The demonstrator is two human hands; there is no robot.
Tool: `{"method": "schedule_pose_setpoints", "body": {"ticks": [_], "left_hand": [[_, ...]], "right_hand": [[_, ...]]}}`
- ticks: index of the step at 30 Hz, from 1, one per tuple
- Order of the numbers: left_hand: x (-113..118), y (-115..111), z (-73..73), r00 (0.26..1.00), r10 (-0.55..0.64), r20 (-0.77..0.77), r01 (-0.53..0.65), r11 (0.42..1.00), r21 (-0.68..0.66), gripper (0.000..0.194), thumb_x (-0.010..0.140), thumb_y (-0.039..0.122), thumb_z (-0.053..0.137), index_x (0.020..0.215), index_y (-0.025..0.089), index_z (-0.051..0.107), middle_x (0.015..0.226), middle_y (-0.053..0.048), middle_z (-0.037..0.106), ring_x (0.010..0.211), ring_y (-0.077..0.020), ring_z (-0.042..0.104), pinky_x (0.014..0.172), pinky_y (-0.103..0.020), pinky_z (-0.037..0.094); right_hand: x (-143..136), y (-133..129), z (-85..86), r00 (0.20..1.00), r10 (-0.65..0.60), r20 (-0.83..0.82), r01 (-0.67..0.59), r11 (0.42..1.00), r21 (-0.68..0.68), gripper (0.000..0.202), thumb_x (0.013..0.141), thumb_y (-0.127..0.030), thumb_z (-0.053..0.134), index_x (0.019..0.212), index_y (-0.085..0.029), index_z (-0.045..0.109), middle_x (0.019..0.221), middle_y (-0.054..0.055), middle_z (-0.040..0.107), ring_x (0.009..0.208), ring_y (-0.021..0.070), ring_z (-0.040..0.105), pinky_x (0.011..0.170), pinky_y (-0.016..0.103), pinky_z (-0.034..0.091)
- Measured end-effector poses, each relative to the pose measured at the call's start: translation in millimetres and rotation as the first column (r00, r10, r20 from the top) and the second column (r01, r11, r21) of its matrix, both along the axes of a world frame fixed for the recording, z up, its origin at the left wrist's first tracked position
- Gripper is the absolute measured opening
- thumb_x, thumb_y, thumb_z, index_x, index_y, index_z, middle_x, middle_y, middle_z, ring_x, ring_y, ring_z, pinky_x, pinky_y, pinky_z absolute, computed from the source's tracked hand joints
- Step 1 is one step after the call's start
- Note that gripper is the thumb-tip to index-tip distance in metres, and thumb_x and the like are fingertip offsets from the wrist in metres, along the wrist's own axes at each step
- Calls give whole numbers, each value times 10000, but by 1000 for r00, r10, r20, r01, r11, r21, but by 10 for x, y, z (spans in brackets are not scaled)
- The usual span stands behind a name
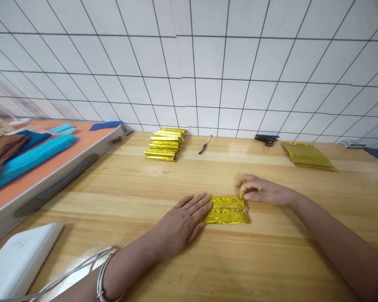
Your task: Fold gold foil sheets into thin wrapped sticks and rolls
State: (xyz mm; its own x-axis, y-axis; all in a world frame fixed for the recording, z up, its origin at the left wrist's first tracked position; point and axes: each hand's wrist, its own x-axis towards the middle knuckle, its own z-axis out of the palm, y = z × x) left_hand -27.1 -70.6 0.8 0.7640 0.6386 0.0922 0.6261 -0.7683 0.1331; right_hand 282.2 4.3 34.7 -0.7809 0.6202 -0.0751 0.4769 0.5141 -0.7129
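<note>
The folded gold foil sheet (227,214) lies flat on the wooden tabletop (138,184), its left end covered by the left hand (185,220). That hand is spread flat, palm down, fingers nearly straight and close together, with nothing gripped. The right hand (255,189) is half curled at the sheet's far right corner; whether the edge is pinched cannot be told. A pale line runs across the sheet between the hands.

Beyond the sheet to the left, a row of rolled gold foil pieces (164,145) is laid out, with a capped pen (205,144) to the right of it. Farther right are a black clip-like object (267,139), flat gold foil sheets (309,156) and a small box (353,144) near the tiled wall (208,56). No obstruction is seen directly around the sheet. Well left of it, turquoise cloth (34,162) and brown cloth (6,149) are heaped on an orange surface (85,136).

On the white case (20,262), nearer and left of the sheet, a faint emblem can be seen but not read. The case and a pale cable (78,267) are cut off by the frame; the metal bangles (101,279) are partly hidden by the left wrist
</note>
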Motion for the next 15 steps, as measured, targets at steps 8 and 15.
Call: {"method": "schedule_pose_setpoints", "body": {"ticks": [8, 15], "left_hand": [[1, 9, -2, 1000, 2, -5, -2, 1000, -2, 516, 914, 296, 348, 1406, 203, 226, 1469, -60, 212, 1352, -202, 198, 1097, -391, 209], [11, 8, 13, 1000, -4, -21, 4, 1000, -6, 503, 919, 291, 332, 1404, 200, 237, 1460, -55, 240, 1352, -199, 197, 1098, -395, 209]], "right_hand": [[-30, 49, -32, 999, 9, 53, -12, 998, 61, 288, 831, -457, 518, 871, -211, 664, 1160, 62, 483, 1139, 216, 380, 978, 378, 265], [-137, -134, -105, 983, -185, 0, 180, 958, 225, 185, 831, -356, 529, 909, -207, 607, 1104, 65, 527, 1078, 204, 438, 935, 364, 332]]}}
